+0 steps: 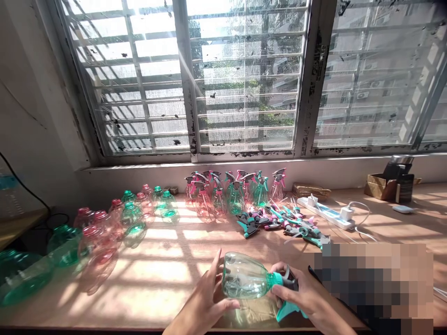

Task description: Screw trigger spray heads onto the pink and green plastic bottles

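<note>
While my left hand [206, 302] cups the base of the green-tinted spray bottle [246, 279] and my right hand [307, 298] wraps the trigger head [288, 284] at its neck, the bottle lies on its side just above the table [160, 279], between the two hands. Both grips are closed on something: the left fingers are curled round the bottle's rounded end, the right ones round the grey and teal sprayer.

From what I see, the head may sit crooked on the neck. The collar is half hidden under my right fingers, so I cannot tell whether it is square on, and if it is turned while tilted the thread could cross and jam. The clear plastic looks thin, so a hard squeeze by the left hand might dent it or let it slip and spin instead of holding against the twist.

Just beyond my right hand lies a heap of loose trigger heads [279, 223], and further back stands a row of finished bottles [230, 193]. A careless swing of the bottle's base away from me could scatter the heap. Off to the left of the grip, empty capped bottles [101, 232] stand close together and would topple easily if knocked.
</note>
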Action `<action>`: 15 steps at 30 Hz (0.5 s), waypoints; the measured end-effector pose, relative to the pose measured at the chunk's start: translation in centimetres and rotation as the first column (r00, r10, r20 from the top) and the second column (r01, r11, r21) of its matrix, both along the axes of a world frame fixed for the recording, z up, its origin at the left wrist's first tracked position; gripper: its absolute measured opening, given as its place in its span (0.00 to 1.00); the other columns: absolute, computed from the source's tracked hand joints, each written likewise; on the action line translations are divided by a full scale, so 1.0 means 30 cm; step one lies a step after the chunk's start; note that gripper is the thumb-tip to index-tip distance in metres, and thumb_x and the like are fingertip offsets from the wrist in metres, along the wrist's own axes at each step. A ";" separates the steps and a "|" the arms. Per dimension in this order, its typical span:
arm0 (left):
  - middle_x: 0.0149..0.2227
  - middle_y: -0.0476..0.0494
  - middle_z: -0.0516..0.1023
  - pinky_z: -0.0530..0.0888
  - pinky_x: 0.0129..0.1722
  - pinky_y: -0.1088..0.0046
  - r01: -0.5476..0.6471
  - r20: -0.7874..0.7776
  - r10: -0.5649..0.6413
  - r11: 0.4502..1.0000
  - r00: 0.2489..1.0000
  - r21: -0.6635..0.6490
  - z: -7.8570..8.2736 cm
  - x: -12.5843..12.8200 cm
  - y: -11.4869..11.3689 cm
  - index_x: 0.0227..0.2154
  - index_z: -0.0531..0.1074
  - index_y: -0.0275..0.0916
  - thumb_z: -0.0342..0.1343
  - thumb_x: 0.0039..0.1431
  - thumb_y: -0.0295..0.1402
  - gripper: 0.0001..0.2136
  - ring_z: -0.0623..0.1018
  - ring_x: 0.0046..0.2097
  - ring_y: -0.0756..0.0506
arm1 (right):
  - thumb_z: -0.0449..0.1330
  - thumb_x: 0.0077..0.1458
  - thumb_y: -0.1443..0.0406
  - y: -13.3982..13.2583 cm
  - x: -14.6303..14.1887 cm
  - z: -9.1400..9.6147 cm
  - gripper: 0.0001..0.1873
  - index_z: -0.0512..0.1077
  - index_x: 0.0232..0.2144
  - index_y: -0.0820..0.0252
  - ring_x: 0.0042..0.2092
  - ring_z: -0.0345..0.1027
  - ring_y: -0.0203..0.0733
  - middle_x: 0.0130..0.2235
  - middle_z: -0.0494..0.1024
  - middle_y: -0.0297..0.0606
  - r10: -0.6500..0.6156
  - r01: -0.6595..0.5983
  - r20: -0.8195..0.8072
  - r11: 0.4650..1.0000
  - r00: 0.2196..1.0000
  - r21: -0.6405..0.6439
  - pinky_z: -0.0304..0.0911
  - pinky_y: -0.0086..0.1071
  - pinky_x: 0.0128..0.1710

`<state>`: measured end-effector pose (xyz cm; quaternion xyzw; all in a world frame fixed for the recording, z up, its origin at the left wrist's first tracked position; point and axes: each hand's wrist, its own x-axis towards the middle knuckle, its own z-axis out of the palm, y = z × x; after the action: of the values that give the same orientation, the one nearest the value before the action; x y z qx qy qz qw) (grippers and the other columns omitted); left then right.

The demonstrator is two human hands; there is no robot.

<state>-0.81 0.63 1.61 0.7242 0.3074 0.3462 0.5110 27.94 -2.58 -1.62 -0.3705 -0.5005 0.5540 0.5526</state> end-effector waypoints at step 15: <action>0.73 0.43 0.56 0.56 0.71 0.51 0.046 -0.018 -0.046 0.999 0.999 -0.005 0.042 0.013 -0.021 0.72 0.29 0.54 0.64 0.58 0.30 0.53 0.54 0.73 0.33 | 0.76 0.46 0.55 -0.003 -0.002 0.012 0.23 0.74 0.36 0.63 0.22 0.71 0.36 0.21 0.80 0.32 -0.012 0.012 -0.021 1.000 1.000 0.029 0.66 0.29 0.24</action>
<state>-0.41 -0.01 2.87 0.7331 0.2961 0.3272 0.5175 27.88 -2.68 -1.27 -0.3597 -0.5004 0.5473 0.5663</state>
